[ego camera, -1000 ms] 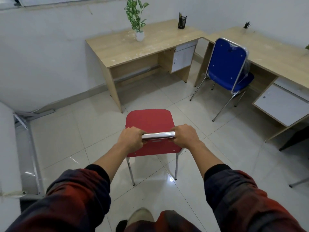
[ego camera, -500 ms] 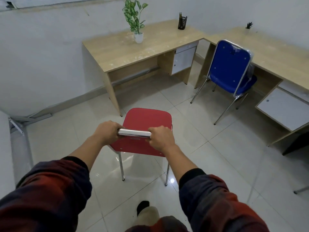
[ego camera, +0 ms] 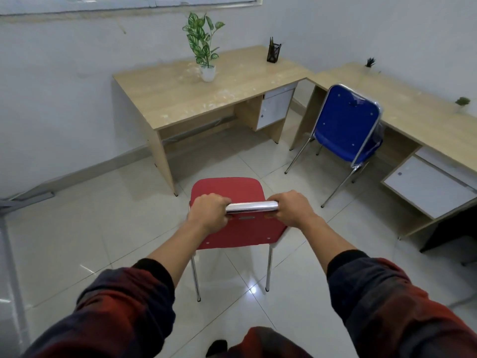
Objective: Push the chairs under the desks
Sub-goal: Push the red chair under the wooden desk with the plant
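Note:
A red chair [ego camera: 227, 188] with chrome legs stands on the tiled floor just short of the left wooden desk [ego camera: 180, 99], facing it. My left hand [ego camera: 207, 211] and my right hand [ego camera: 293, 211] each grip an end of its chrome top rail [ego camera: 251, 206]. A blue chair [ego camera: 346, 120] stands partly under the right wooden desk [ego camera: 413, 109], its backrest still wrapped in clear plastic.
A potted plant [ego camera: 204, 50] and a black pen holder [ego camera: 273, 52] stand on the left desk. Two small plants [ego camera: 370, 63] are on the right desk. White drawer units [ego camera: 428, 187] hang under both desks. A grey metal frame [ego camera: 15, 202] lies at the far left.
I have stepped forward with the red chair, bringing it closer to the left desk. Both hands keep their hold on the rail.

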Demonstrator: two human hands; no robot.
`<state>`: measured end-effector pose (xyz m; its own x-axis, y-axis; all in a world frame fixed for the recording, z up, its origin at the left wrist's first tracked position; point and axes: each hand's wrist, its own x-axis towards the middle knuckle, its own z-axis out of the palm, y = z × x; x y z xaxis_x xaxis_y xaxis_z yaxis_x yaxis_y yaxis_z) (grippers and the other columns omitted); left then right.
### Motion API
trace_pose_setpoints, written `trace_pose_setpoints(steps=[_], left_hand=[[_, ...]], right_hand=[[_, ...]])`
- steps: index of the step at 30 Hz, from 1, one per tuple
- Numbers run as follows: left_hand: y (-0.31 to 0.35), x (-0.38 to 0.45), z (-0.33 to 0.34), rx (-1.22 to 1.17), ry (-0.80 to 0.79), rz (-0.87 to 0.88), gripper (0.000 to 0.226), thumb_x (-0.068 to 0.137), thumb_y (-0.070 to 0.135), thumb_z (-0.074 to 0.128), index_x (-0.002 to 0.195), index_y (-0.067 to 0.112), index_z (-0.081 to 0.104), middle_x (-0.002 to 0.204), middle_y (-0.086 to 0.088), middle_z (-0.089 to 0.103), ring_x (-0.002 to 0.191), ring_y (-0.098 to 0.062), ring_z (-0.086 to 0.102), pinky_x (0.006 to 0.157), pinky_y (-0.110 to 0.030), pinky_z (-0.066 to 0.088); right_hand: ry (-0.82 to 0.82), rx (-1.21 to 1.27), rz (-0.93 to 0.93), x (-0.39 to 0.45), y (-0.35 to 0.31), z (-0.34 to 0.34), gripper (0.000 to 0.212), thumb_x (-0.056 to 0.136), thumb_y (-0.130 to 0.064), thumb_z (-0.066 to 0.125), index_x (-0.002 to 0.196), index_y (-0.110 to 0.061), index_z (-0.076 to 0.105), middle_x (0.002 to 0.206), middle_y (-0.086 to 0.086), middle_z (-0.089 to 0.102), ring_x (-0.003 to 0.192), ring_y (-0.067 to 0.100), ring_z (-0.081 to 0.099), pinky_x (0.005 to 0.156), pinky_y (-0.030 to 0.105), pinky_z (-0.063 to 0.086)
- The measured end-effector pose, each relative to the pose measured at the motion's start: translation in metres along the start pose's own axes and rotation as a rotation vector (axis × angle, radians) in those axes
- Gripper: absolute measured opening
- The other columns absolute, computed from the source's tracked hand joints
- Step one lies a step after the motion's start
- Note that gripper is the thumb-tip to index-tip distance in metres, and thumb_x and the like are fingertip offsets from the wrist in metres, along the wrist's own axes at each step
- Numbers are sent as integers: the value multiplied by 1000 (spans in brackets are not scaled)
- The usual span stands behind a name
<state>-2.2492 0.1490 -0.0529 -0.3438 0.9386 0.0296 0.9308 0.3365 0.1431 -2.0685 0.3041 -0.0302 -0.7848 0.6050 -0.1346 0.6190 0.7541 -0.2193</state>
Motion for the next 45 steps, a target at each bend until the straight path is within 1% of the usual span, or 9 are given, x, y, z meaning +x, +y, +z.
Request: trace_pose_setpoints(steps=[4,8,12,17,21,27,32,39,45], left_hand=[[-49,5,4,-25,-100,1,22,80,27,67,101,26,74,93,3,73,87,-24,65,68,-31,48],[-82,7,8,-33,-109,-47,30,82,24,63,107,35,74,97,4,74,89,-24,66,70,-29,46],[-62,26,17,-84,-75,-57,28,83,32,64,110,37,72,100,7,73,90,-22,67,71,-31,51],[-11,63,32,-94,-46,-71,32,81,21,62,112,29,69,103,5,70,94,-25,65,70,-31,45],[12,94,39,-73,-37,-57,29,80,20,61,107,25,70,97,4,71,89,-26,66,68,-31,45],[-30,129,22,-39,-121,-52,31,84,27,62,113,35,71,104,5,72,95,-25,66,76,-34,51],[-55,144,5,-39,-168,-233,27,80,26,67,104,34,75,91,2,73,84,-24,66,70,-33,52],[1,183,22,-34,-136,-275,23,84,38,65,105,37,73,96,4,72,87,-24,66,71,-34,54],[63,217,42,1,-50,-276,27,83,37,62,108,39,71,96,7,68,88,-23,66,68,-31,50]], right_hand=[[67,-53,-27,3,-33,38,25,87,-41,67,108,-26,69,91,1,72,85,25,65,68,27,43],[47,-55,-52,23,-60,58,25,89,-42,64,106,-24,68,89,2,72,83,28,66,72,31,49],[-11,-78,-19,44,-26,42,29,86,-47,66,109,-29,68,94,1,72,88,28,65,71,32,47],[-77,-53,55,69,33,17,28,85,-34,65,112,-40,68,96,-6,72,85,20,65,68,30,50],[-92,-40,69,89,67,6,28,85,-35,66,112,-39,70,96,-7,73,85,19,66,71,32,54],[10,-25,1,122,51,16,21,83,-34,64,102,-28,69,89,-1,71,87,27,66,68,31,47],[49,13,-123,151,30,25,21,86,-33,63,104,-24,69,89,4,72,84,32,67,71,35,50],[2,21,-202,180,103,1,27,85,-43,69,109,-29,69,96,-1,72,91,26,66,77,35,52],[-3,-2,-161,192,173,-22,26,82,-43,68,106,-33,70,91,-6,72,88,22,66,70,30,49]])
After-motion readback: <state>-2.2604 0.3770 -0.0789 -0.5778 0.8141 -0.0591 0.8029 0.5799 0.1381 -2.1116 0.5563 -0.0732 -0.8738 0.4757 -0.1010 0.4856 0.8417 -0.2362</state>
